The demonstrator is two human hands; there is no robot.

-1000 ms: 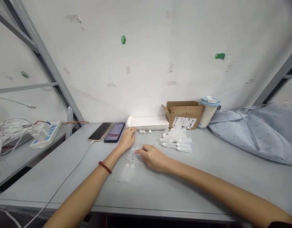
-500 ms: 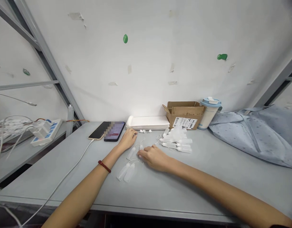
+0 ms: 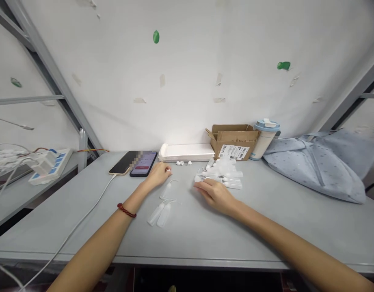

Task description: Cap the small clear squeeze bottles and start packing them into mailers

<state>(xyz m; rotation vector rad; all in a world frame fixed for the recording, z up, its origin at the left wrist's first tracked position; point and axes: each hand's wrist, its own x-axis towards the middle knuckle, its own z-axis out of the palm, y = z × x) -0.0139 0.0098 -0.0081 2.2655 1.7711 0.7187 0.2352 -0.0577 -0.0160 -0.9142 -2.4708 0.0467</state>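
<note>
My left hand (image 3: pixel 158 174) rests on the grey table (image 3: pixel 205 239) beside a phone, fingers curled, pinching a small white cap at its tips. My right hand (image 3: pixel 215 194) lies further right with its fingers bent together. Their tips close on a small clear plastic bottle at the near edge of a pile of such bottles (image 3: pixel 225 174). Between the hands lies one bottle with a tethered cap (image 3: pixel 165 190). Two more bottles (image 3: pixel 158 214) lie side by side nearer to me. A few loose white caps (image 3: pixel 182 163) sit behind them.
Two phones (image 3: pixel 135 163) lie left of my hand, one with a white cable running to the table's front. A white tray (image 3: pixel 188 152), a cardboard box (image 3: pixel 234 142) and a lidded cup (image 3: pixel 264 138) stand by the wall. A blue cloth bag (image 3: pixel 321 166) lies right. A power strip (image 3: pixel 48 160) sits far left.
My right hand has moved right, from the bottles in the middle to the edge of the pile. My left hand has closed on a small cap. The camera has tipped slightly.
</note>
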